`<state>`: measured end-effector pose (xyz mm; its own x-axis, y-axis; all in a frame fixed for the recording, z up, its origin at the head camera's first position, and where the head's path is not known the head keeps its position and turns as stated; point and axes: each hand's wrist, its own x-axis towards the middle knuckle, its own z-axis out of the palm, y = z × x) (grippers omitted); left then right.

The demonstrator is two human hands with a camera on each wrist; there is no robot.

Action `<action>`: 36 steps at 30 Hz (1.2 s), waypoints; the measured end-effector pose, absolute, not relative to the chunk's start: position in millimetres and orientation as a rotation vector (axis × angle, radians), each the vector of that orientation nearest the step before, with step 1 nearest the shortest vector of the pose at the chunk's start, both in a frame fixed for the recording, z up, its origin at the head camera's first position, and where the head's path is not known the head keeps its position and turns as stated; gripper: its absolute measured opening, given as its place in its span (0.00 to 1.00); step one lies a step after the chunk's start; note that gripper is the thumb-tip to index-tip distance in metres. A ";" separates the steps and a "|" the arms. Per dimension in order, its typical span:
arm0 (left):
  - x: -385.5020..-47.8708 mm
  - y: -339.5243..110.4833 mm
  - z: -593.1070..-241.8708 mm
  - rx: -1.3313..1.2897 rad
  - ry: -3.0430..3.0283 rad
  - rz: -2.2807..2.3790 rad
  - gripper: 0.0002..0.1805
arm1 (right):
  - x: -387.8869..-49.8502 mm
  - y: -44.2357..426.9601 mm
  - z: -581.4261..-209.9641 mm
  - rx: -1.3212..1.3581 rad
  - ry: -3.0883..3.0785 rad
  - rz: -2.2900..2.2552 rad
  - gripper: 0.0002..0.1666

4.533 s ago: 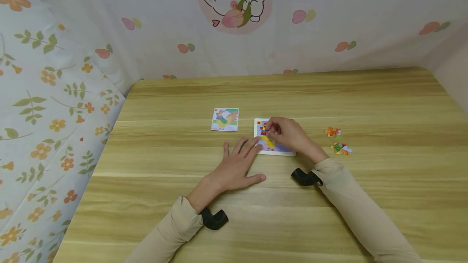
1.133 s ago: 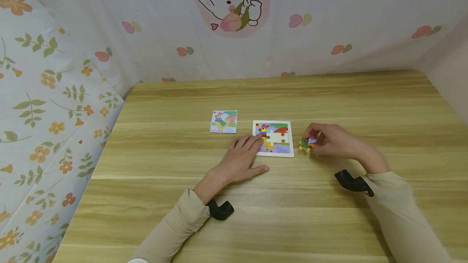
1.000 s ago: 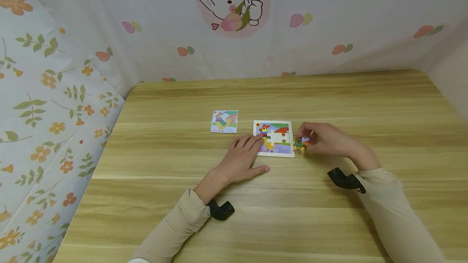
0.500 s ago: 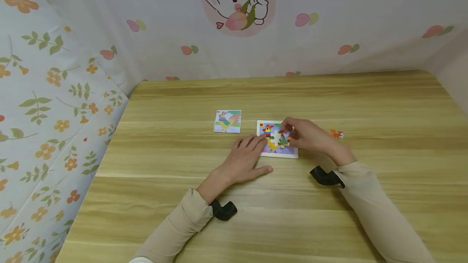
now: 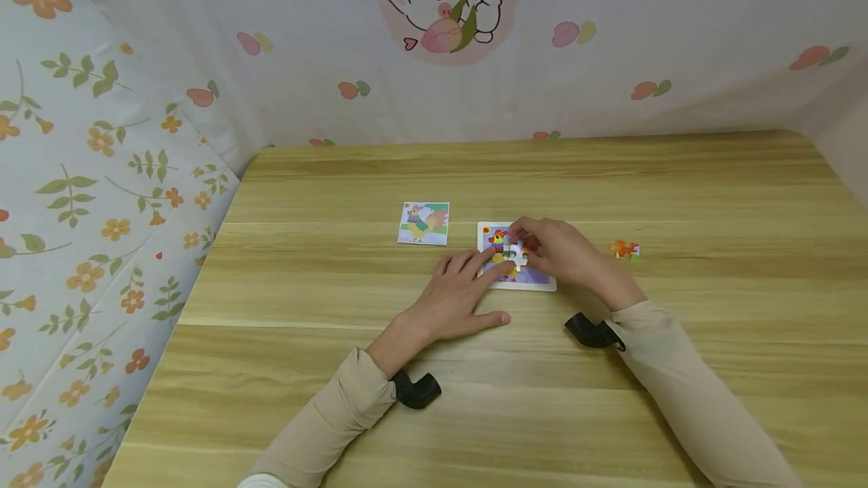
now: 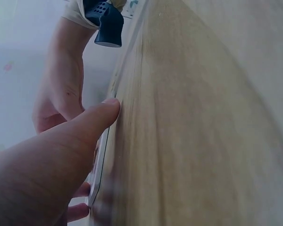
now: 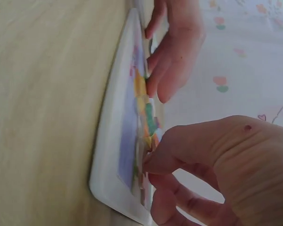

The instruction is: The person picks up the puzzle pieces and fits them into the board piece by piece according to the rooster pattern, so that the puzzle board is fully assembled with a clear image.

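A small jigsaw puzzle [image 5: 539, 282] of a rooster in a white frame lies on the table. Over its middle my right hand [image 5: 564, 253] pinches a jigsaw piece [image 5: 518, 256] between thumb and fingers. In the right wrist view the held piece [image 7: 150, 120] shows green and orange, tilted above the picture; whether it touches the picture I cannot tell. My left hand [image 5: 450, 301] lies spread, its fingertips on the puzzle's left part and one finger reaching close to the held piece. The left wrist view shows its thumb [image 6: 85, 125] beside the frame's edge [image 6: 102, 157].
Right of the puzzle lies a loose orange and red jigsaw piece [image 5: 624, 249]. A picture card [image 5: 423, 224] with the same rooster lies to the left. Behind the wooden table [image 5: 305, 247] hangs a patterned curtain [image 5: 271, 89].
My right hand picked up the green piece from the table's right side and carried it left over the puzzle. My left hand stayed at the puzzle, one finger moving toward the piece.
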<state>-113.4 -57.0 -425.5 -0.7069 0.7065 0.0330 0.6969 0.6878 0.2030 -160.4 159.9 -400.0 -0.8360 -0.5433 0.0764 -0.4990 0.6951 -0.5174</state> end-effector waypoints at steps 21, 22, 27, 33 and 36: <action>-111.2 -54.5 -424.0 1.200 2.833 0.232 0.36 | -159.2 154.9 -408.4 -0.874 2.857 -0.815 0.16; -111.2 -54.5 -423.8 1.200 2.834 0.223 0.36 | -159.2 154.7 -408.2 -0.879 2.858 -0.816 0.16; -111.9 -54.3 -424.3 1.213 2.841 0.204 0.37 | -158.9 154.9 -407.9 -0.907 2.871 -0.821 0.15; -112.4 -54.6 -425.1 1.219 2.847 0.202 0.37 | -158.5 154.5 -407.3 -0.928 2.880 -0.809 0.14; -112.4 -54.6 -424.9 1.219 2.851 0.203 0.37 | -158.3 153.6 -407.0 -0.940 2.884 -0.785 0.14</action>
<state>-112.4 -54.6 -424.9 -0.6917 0.7219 0.0200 0.7175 0.6837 0.1329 -158.3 153.6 -407.0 -0.8198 -0.5545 0.1428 -0.5504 0.6943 -0.4638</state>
